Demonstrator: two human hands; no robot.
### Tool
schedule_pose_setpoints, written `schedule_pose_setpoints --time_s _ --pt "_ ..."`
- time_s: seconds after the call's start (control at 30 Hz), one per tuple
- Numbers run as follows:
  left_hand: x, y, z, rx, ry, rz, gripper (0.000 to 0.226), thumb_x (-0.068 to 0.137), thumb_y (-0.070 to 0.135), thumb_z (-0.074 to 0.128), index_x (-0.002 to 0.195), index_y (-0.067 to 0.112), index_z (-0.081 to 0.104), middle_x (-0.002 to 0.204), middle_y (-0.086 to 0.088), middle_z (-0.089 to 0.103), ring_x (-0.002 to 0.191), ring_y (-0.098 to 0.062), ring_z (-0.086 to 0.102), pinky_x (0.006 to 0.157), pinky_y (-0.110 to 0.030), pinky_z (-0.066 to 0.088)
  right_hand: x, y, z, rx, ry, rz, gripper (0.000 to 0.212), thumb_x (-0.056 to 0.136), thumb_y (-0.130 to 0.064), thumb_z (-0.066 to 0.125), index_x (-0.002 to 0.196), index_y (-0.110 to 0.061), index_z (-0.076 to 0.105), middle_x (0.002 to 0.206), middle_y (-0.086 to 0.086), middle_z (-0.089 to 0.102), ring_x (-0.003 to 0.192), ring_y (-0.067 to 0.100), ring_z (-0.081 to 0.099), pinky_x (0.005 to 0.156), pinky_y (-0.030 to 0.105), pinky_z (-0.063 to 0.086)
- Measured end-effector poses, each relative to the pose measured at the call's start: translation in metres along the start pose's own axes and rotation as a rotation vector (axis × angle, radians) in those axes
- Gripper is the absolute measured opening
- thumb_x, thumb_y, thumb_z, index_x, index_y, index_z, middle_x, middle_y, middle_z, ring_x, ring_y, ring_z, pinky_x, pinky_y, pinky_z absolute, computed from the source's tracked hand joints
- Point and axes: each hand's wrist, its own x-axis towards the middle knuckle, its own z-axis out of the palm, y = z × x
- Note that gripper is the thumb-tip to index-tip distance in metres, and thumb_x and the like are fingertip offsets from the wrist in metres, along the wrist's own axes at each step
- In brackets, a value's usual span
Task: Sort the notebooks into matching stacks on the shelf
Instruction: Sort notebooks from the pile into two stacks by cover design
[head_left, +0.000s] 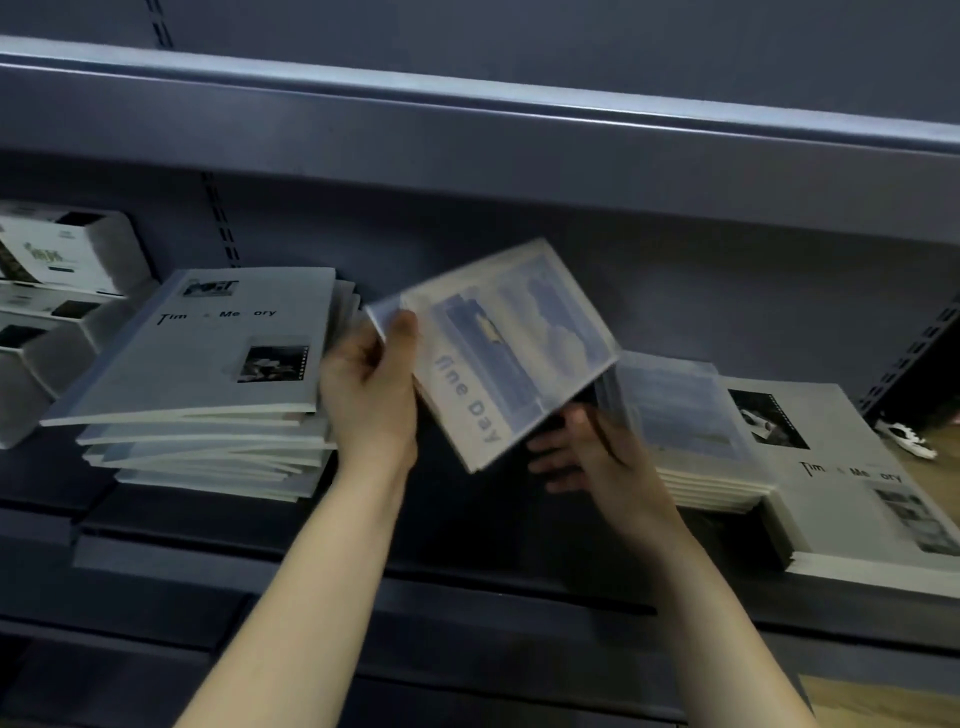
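A notebook with a blue sky picture and the words "fine Day" (498, 353) hangs tilted in the air over the dark shelf (467, 530). My left hand (371, 387) grips its left edge, thumb on the cover. My right hand (587, 452) is under its lower right corner, fingers spread; the view is blurred there. On the left lies an untidy stack of grey "Time Memory" notebooks (208, 364). To the right sits a small stack of blue-picture notebooks (685, 421), resting on another grey "Time Memory" stack (852, 478).
White boxes (62, 260) are stacked at the far left of the shelf. An upper shelf (467, 135) overhangs close above. A small white object (906, 440) lies at the far right on a wooden floor. Slotted uprights run up the back panel.
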Motion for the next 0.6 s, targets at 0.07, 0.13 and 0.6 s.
schedule_pose_setpoints --time_s 0.07,0.13,0.6 --pt "-0.013 -0.012 0.004 -0.042 -0.047 -0.108 0.01 0.093 0.016 0.059 0.09 0.015 0.068 0.081 0.002 0.069 0.079 -0.015 0.065 0.072 -0.036 0.054 -0.002 -0.006 -0.003 0.204 -0.036 0.026 0.054 0.08 -0.064 0.055 0.115 -0.022 0.057 0.096 0.006 0.073 0.085 0.024 0.072 0.063 0.033 0.059" --pt "-0.025 -0.021 0.007 -0.088 -0.11 -0.209 0.014 0.093 0.015 0.058 0.103 0.007 0.063 0.09 -0.005 0.069 0.085 -0.022 0.066 0.072 -0.039 0.056 -0.003 -0.008 -0.01 0.292 -0.048 0.003 0.052 0.073 -0.058 0.072 0.117 -0.034 0.057 0.105 0.001 0.071 0.094 0.024 0.071 0.065 0.036 0.059" --pt "-0.043 -0.067 0.011 0.236 -0.627 -0.24 0.028 0.075 0.02 0.08 0.09 0.013 0.056 0.097 -0.005 0.07 0.091 -0.02 0.069 0.074 -0.033 0.058 0.008 -0.008 -0.073 -0.106 0.261 -0.098 0.028 0.092 -0.007 0.06 0.113 -0.024 0.063 0.101 -0.001 0.073 0.092 0.018 0.07 0.072 0.032 0.055"
